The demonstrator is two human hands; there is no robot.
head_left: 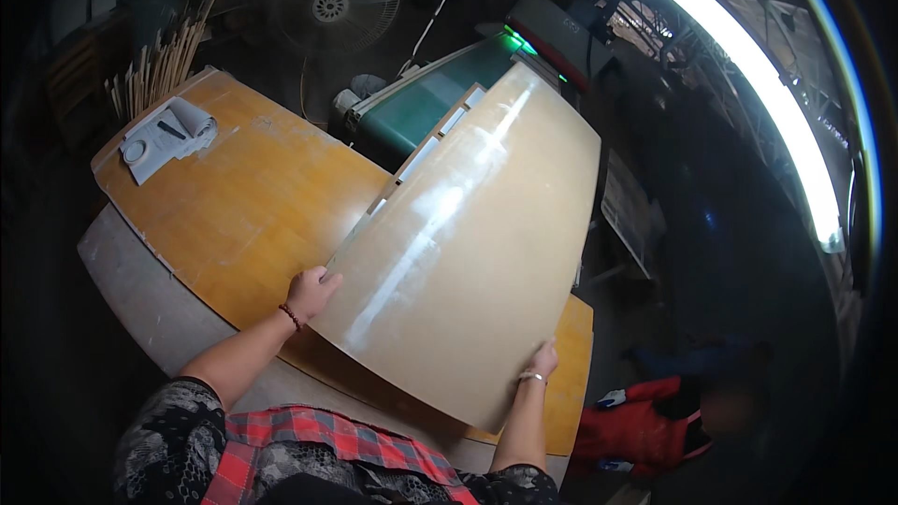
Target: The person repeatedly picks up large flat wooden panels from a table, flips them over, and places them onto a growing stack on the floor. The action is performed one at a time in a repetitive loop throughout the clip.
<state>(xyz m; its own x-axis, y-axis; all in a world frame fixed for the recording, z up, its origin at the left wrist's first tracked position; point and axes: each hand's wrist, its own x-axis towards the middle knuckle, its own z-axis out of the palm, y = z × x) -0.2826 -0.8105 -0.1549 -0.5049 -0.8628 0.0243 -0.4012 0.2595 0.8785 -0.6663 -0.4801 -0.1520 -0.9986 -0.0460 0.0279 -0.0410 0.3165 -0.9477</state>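
Note:
A large beige board [505, 224] stretches away from me, with a whitish glossy streak along its face. Its near part is raised above the orange-brown wooden tabletop [271, 206], and the far end reaches over a green conveyor belt [440, 93]. My left hand [313, 293] is closed round the board's left edge near the close corner, thumb on top. At the right edge, my right hand [543, 357] grips it too, its fingers partly hidden underneath. Several light gaps show along the board's left side. What lies beneath the board is hidden.
Papers [173, 136] with a pen and a tape-like ring lie at the table's far left. Thin wooden strips [159, 65] stand behind it, and a fan [330, 6] at the back. A person in red [645, 425] wearing gloves is at lower right.

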